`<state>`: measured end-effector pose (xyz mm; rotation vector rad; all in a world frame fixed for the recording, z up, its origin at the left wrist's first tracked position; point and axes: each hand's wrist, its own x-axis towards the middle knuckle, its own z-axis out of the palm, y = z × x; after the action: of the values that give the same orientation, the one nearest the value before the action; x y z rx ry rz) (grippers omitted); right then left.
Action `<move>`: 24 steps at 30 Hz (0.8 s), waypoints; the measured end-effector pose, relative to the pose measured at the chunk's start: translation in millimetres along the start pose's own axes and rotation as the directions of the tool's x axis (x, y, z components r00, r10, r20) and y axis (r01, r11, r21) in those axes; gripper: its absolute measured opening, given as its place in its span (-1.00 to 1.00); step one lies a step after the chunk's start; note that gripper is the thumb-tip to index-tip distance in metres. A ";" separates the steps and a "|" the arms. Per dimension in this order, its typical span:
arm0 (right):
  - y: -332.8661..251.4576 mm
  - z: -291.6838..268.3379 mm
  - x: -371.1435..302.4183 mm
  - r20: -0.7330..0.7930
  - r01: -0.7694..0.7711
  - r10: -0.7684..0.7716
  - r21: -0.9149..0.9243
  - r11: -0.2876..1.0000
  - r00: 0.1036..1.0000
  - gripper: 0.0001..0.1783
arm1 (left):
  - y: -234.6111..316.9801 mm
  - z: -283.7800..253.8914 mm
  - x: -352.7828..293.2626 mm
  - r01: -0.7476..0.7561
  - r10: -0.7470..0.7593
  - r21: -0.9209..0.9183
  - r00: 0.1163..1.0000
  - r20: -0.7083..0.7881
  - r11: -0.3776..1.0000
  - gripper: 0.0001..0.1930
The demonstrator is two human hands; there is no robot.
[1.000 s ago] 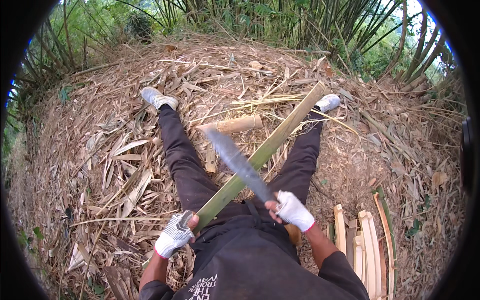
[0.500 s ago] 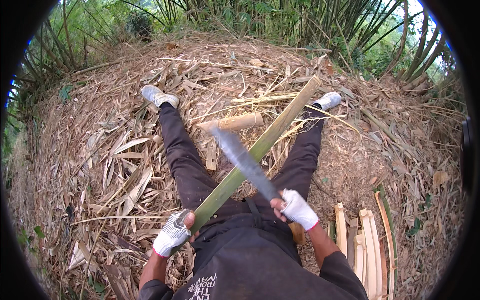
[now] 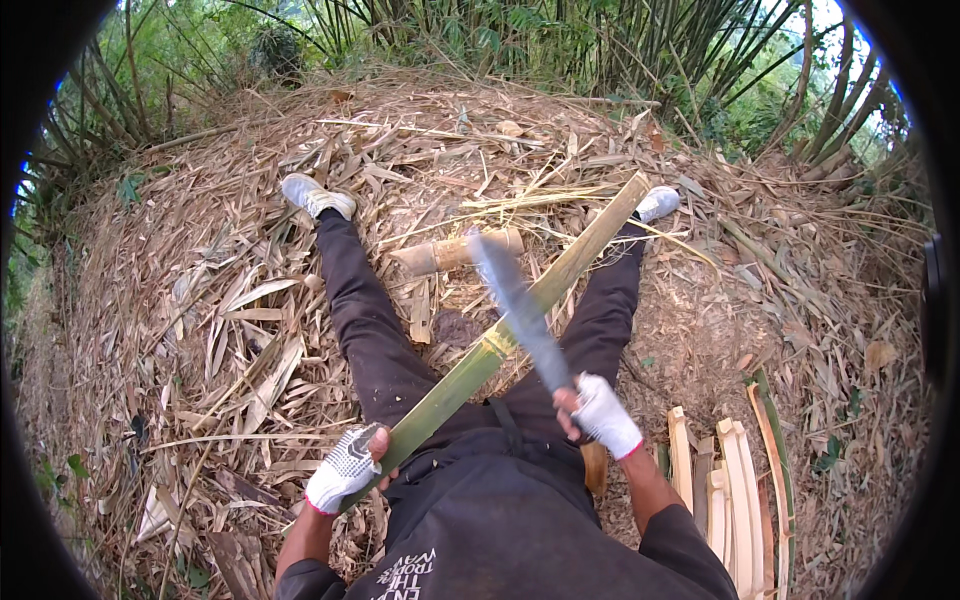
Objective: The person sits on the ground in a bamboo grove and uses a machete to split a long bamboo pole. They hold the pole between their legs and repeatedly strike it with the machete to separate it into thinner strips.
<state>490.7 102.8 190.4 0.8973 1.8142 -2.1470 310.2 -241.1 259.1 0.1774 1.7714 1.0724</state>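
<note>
My left hand (image 3: 352,463), in a white dotted fingerless glove, is closed around the near end of a long green split bamboo strip (image 3: 447,392). The strip slants away to the right across my lap and over my right leg. A pale, freshly scraped band shows at a node partway along it. In my right hand (image 3: 599,414), also in a white fingerless glove, is the handle of a machete (image 3: 520,309). Its broad dark blade, smeared by motion, points up and left and crosses over the strip just beyond the scraped node. Whether blade and strip touch, I cannot tell.
Between my outstretched legs lies a short bamboo section (image 3: 437,256), with thin pale shavings (image 3: 545,203) beyond it. Several split bamboo strips (image 3: 741,490) are lined up at my right side. Dry leaves and husks (image 3: 240,330) cover the ground; bamboo clumps (image 3: 640,45) stand behind.
The machete has shifted right and farther along the strip, its blade now steeper. The strip's far end has dipped slightly right, and the pale scraped node is now exposed.
</note>
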 end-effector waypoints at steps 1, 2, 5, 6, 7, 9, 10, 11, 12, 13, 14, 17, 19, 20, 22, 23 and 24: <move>-0.5 10.2 -7.2 0.133 -0.039 0.057 -0.135 0.990 0.989 -0.69 | 0.1 1.5 2.7 -0.014 0.014 -0.007 1.000 0.005 1.000 -0.25; -5.1 25.1 -16.7 0.229 0.024 0.042 -0.280 0.960 0.972 -0.66 | -0.7 1.5 3.8 -0.023 0.023 -0.011 1.000 0.007 1.000 -0.24; 1.4 25.0 -15.0 0.192 0.004 0.048 -0.259 0.966 0.980 -0.67 | -2.4 1.0 2.7 0.000 0.000 -0.047 1.000 -0.001 0.999 -0.22; -4.2 18.3 -14.0 0.110 -0.046 0.057 -0.096 0.994 0.992 -0.67 | -2.6 -0.5 1.9 0.011 -0.011 -0.065 1.000 -0.008 0.998 -0.21; -3.2 6.1 -7.6 0.049 0.054 -0.054 -0.012 0.998 0.997 -0.66 | -6.3 -2.1 1.9 0.008 -0.007 -0.072 1.000 0.007 0.997 -0.20; -4.9 -9.4 -0.9 -0.142 0.027 0.008 0.239 0.971 0.990 -0.64 | -9.1 -4.4 5.1 -0.006 0.010 -0.080 0.999 0.046 0.997 -0.19; -2.1 -11.7 0.9 -0.161 0.053 -0.017 0.223 0.973 0.987 -0.65 | -10.0 -6.5 4.6 -0.012 0.017 -0.070 0.998 0.064 0.997 -0.21; -1.5 -7.5 -2.6 -0.066 0.025 -0.018 0.108 0.994 0.998 -0.65 | -7.4 -4.1 4.6 -0.013 0.017 -0.073 0.999 0.049 0.997 -0.22; -4.0 3.8 -10.4 0.028 0.004 -0.004 -0.010 1.000 1.000 -0.66 | -2.4 -2.0 4.7 -0.011 0.014 -0.076 0.999 0.036 0.997 -0.22; -7.2 15.2 -17.1 0.120 -0.005 0.021 -0.129 0.992 0.993 -0.66 | 0.3 -0.6 5.2 -0.009 0.011 -0.079 1.000 0.024 0.997 -0.22; -10.3 26.1 -20.8 0.236 0.002 0.065 -0.274 0.962 0.969 -0.67 | -0.7 -1.2 5.3 -0.016 0.018 -0.078 1.000 0.025 0.997 -0.23; -2.3 25.5 -17.5 0.145 -0.031 0.054 -0.158 0.987 0.988 -0.70 | -3.3 -2.1 2.7 -0.015 0.017 -0.075 1.000 0.020 0.997 -0.24; -1.0 9.1 -7.3 -0.044 0.074 -0.072 0.041 0.996 0.996 -0.66 | 3.5 -1.7 -2.8 0.014 -0.013 -0.069 1.000 0.012 0.998 -0.23; -0.7 1.4 -7.1 -0.103 0.079 -0.065 0.142 0.987 0.993 -0.66 | 2.6 -3.6 -1.4 0.002 0.000 -0.052 0.999 0.033 0.999 -0.21; 0.5 -2.2 -8.0 -0.106 0.100 -0.089 0.110 0.989 0.990 -0.65 | -3.0 -7.9 3.4 -0.024 0.025 -0.024 0.996 0.081 0.999 -0.19; -0.1 1.9 -15.2 -0.002 0.078 -0.078 -0.007 0.997 0.997 -0.65 | -4.7 -8.7 4.0 -0.011 0.012 -0.023 0.998 0.067 1.000 -0.18; -7.1 10.2 -21.4 0.035 -0.004 0.004 -0.009 1.000 0.999 -0.65 | -4.9 -9.9 3.3 0.006 -0.005 -0.021 0.999 0.050 1.000 -0.17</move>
<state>501.0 89.8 208.8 0.8551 1.8029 -2.1370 302.3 -247.9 254.2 0.1850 1.7147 1.0733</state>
